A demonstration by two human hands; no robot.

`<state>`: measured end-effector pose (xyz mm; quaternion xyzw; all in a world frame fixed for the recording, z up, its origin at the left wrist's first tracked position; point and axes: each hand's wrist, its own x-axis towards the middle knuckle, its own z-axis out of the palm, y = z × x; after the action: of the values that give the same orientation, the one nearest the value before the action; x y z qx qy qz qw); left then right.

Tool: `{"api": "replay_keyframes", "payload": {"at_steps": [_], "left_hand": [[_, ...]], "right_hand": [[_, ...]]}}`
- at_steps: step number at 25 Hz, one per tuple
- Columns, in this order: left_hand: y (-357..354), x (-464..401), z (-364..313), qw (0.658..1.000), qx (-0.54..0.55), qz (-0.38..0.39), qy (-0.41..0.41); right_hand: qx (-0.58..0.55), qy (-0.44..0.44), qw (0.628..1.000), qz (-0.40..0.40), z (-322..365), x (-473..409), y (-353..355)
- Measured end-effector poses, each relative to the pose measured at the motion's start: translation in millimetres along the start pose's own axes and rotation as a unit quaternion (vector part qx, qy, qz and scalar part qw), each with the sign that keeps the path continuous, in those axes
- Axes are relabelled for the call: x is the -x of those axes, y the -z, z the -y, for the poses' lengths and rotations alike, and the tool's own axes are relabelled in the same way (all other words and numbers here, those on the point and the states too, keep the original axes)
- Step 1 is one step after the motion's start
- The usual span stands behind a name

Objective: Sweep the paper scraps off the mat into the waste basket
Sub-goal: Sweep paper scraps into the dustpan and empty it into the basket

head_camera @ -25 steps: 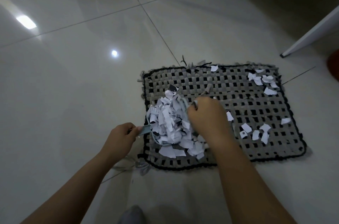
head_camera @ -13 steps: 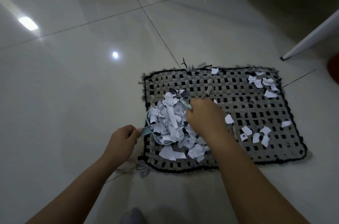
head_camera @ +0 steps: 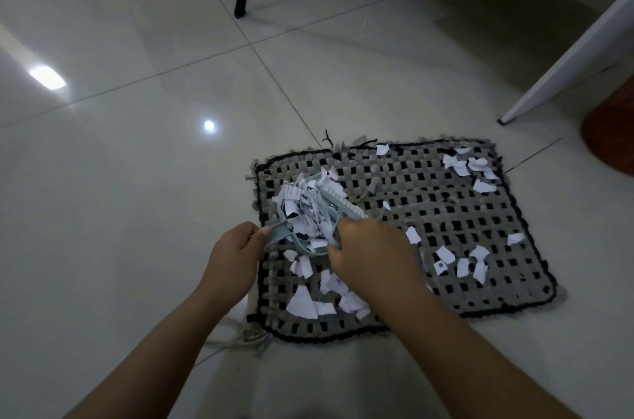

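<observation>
Compared with the earlier frame, the dustpan point(head_camera: 302, 230) is rising, tilted, above the mat's point(head_camera: 446, 212) left edge, loaded with paper scraps point(head_camera: 308, 209). The left hand point(head_camera: 233, 257) is gripping its handle closed; the right hand point(head_camera: 370, 254) is clasping a small brush point(head_camera: 338, 200) against the heap. Scraps are light, limp, easily spilled; many are lying near the mat's front edge and right corners. No waste basket is clearly showing.

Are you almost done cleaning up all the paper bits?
About halfway. A big heap of scraps is already in the little dustpan, held by the left hand while the right hand works the small brush. Left: loose pieces just below the pan, more at the mat's right side and far corner. Nothing is dumped yet.
</observation>
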<state>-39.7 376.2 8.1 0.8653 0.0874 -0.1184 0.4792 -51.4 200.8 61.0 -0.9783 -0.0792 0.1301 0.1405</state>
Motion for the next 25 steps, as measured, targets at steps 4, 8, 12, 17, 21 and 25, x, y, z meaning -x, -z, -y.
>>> {"api": "replay_keyframes", "payload": {"at_steps": [4, 8, 12, 17, 21, 25], "left_hand": [[-11, -4, -40, 0.999, 0.011, 0.001, -0.035], [-27, -16, -89, 0.998, 0.017, 0.007, -0.067], [-54, -31, -151, 0.994, 0.030, 0.027, -0.104], [-108, -53, -241, 0.989, 0.066, 0.067, -0.115], [-174, -64, -316, 0.982, 0.094, 0.107, -0.124], [-260, -72, -394, 0.974, 0.112, 0.127, -0.153]], "right_hand": [[0.077, 0.043, 0.996, -0.027, -27, 5, 35], [0.111, 0.060, 0.991, -0.050, -62, 9, 76], [0.184, 0.064, 0.971, -0.140, -105, 10, 135], [0.150, 0.020, 0.965, -0.214, -174, 24, 190], [0.146, -0.053, 0.957, -0.246, -249, 44, 232], [0.158, -0.155, 0.929, -0.297, -336, 64, 279]]}}
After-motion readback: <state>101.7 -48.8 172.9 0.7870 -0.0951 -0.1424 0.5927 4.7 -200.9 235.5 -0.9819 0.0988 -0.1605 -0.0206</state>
